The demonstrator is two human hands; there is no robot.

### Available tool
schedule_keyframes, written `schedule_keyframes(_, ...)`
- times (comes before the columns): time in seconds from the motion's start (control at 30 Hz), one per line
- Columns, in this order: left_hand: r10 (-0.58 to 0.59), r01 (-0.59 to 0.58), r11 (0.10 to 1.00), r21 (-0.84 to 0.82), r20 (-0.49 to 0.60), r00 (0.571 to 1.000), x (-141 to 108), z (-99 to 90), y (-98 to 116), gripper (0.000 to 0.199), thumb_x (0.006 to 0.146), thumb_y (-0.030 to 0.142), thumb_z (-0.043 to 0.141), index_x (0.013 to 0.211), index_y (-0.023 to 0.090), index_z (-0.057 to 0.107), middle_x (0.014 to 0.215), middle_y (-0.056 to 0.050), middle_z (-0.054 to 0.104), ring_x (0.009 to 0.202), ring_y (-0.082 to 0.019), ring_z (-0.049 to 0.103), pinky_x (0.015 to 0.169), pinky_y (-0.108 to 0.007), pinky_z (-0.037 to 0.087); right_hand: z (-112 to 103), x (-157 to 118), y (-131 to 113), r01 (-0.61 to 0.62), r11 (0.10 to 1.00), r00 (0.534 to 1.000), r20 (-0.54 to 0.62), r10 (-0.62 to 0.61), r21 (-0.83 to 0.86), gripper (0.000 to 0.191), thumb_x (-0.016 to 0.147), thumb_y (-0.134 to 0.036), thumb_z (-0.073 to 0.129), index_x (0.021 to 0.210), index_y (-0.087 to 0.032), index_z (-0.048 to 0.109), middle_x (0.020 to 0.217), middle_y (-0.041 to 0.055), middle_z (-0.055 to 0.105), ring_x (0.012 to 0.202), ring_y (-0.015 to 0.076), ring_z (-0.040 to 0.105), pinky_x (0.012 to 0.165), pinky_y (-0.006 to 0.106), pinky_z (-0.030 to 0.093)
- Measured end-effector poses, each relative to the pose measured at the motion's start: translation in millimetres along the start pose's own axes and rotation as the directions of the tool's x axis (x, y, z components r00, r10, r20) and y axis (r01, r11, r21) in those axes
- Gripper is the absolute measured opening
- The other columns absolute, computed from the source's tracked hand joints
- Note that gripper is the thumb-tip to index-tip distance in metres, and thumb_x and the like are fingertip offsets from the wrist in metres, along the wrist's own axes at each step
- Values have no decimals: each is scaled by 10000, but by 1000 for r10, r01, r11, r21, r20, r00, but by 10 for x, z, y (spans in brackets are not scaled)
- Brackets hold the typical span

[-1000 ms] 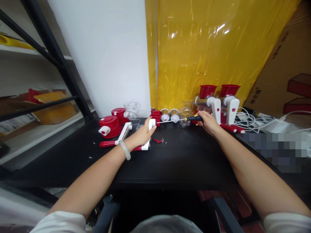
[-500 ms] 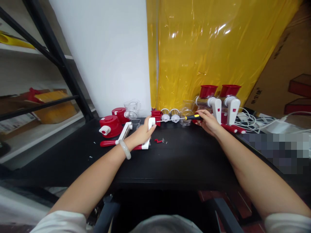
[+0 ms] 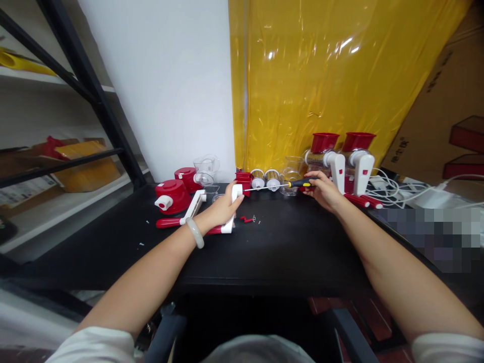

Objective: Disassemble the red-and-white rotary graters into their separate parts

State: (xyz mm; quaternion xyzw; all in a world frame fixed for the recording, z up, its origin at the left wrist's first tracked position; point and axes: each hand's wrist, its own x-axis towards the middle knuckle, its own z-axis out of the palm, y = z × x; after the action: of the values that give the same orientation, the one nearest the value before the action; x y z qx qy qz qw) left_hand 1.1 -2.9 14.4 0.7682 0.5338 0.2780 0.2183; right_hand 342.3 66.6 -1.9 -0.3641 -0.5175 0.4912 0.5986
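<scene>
My left hand (image 3: 224, 205) is closed around a white crank handle (image 3: 228, 225) with a red grip, holding it over the black table. In my right hand (image 3: 322, 190) is a screwdriver (image 3: 298, 183) with a black and yellow handle. Its long shaft runs level to the left, and the tip meets the top end of the crank; the exact contact is too small to make out. A second crank handle (image 3: 192, 207) lies just left of my left hand. Between the hands, a small red part (image 3: 246, 219) and several tiny screws (image 3: 254, 219) rest on the table.
Red grater bases (image 3: 173, 195) and clear plastic parts (image 3: 206, 164) stand at the back left. Grater drums (image 3: 272, 179) sit at the back middle. Two assembled rotary graters (image 3: 362, 166) stand at the back right, near white cables (image 3: 389, 189). A black shelf frame (image 3: 99, 108) rises on the left.
The screwdriver's handle has turned slightly in my right hand, its yellow marking now lower. My left hand and the crank handle have stayed in practically the same place.
</scene>
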Motion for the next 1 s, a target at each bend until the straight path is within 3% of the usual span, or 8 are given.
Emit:
schedule_keyframes(0.13,-3,4,1000,18,-10,1000,7,4,-25,739,969,588,345,1514,110,202,617,-8,615,629,-248,638,706,-378,489,-8,28,26,-6,998,1000,2,6,-55,259,663,-303,702,883,-264,570,714,-49,648,573,128,595,576,288,510)
schedule_keyframes(0.23,11,-10,1000,19,-28,1000,13,3,-52,751,971,601,334,1524,115,186,636,-14,621,622,-239,631,707,-378,487,-25,67,67,-9,987,1000,-29,5,-159,251,748,-454,685,841,-259,557,649,-33,629,545,145,582,550,305,506)
schedule_keyframes(0.33,10,-8,999,44,-31,999,14,0,-60,761,972,609,323,1528,109,178,651,-20,628,621,-237,635,710,-374,486,-57,99,120,20,951,998,-44,-35,-308,389,793,-635,622,789,-252,557,539,-28,564,469,150,527,520,329,495)
schedule_keyframes(0.43,5,-2,997,78,-28,1000,14,-3,-63,778,968,624,313,1527,100,180,662,-26,633,631,-240,642,714,-371,487,-83,102,155,69,924,996,-18,-82,-376,474,749,-713,638,752,-247,552,478,-47,502,407,123,450,520,331,494)
schedule_keyframes(0.73,11,-6,993,115,-40,999,23,-4,-101,791,969,633,292,1538,99,157,671,-30,642,653,-244,648,734,-368,492,-34,59,105,41,983,999,-25,-47,-179,518,605,-663,788,844,-243,601,633,-36,615,499,90,523,514,244,480)
schedule_keyframes(1.0,17,-12,995,99,-49,999,26,-2,-111,787,968,633,296,1532,100,165,696,-31,639,641,-235,637,713,-360,485,-9,12,50,-12,1000,1000,13,12,-28,426,605,-510,858,852,-266,611,773,-43,617,614,96,581,579,252,529)
